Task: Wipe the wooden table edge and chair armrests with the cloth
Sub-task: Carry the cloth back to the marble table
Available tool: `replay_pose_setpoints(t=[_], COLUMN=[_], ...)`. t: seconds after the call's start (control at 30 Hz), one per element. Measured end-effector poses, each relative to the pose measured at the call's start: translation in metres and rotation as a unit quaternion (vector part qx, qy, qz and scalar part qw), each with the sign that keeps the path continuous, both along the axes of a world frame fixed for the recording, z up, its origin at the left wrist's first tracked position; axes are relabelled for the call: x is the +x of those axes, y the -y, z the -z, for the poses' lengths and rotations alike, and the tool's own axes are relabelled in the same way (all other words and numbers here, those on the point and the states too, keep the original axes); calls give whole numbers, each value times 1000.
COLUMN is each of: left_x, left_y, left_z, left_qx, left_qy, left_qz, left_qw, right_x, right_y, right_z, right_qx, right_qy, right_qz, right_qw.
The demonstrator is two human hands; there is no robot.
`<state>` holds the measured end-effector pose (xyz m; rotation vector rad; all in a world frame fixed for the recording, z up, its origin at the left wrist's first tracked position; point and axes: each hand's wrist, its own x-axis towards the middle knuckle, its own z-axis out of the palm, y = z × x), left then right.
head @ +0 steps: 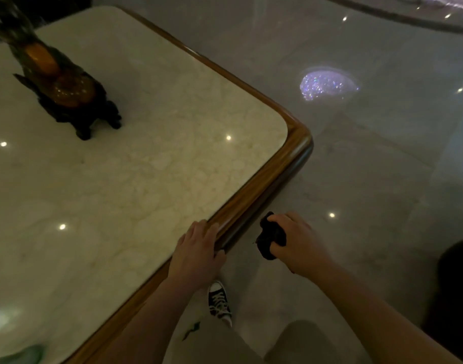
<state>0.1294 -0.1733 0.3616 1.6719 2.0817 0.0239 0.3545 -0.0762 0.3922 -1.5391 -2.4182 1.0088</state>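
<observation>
Right hand [294, 241] gripping bunched dark cloth [271, 239] just beside rounded brown wooden table edge [254, 195], left hand [196, 249] resting on that edge, fingers loosely together, thumb down its side, dark carved ornament [67, 85] on white marble top [146, 153].

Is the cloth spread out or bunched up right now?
Bunched up: the right hand grips the dark cloth as a wad, held over the floor, apart from the table's wooden edge.

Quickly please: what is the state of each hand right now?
Left hand: open, resting on the brown wooden table edge.
Right hand: closed grip on the dark crumpled cloth.
</observation>
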Motion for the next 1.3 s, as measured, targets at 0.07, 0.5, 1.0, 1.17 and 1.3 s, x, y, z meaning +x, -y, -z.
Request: replay_pose_setpoints(t=[0.07,0.5,1.0,1.17,1.3], left_x=[-20,-83,-126,-124,-117], left_y=[-9,-86,-222,-237,-235], left_z=[7,98,297,335,354], left_qx=[-14,-56,-35,-31,-28], left_qy=[9,1,-122,-117,-112], left_qz=[-10,-33,-114,-141,-163], left_qw=[1000,998,985,983,980], right_x=[-24,-108,-198,-205,-198], right_y=[-10,-124,-277,-300,-302], right_z=[7,96,295,330,350], right_qx=[-8,-54,33,95,83], right_qy=[1,46,10,21,88], right_qz=[-14,-103,-149,-159,-178], right_qw=[1000,992,988,983,977])
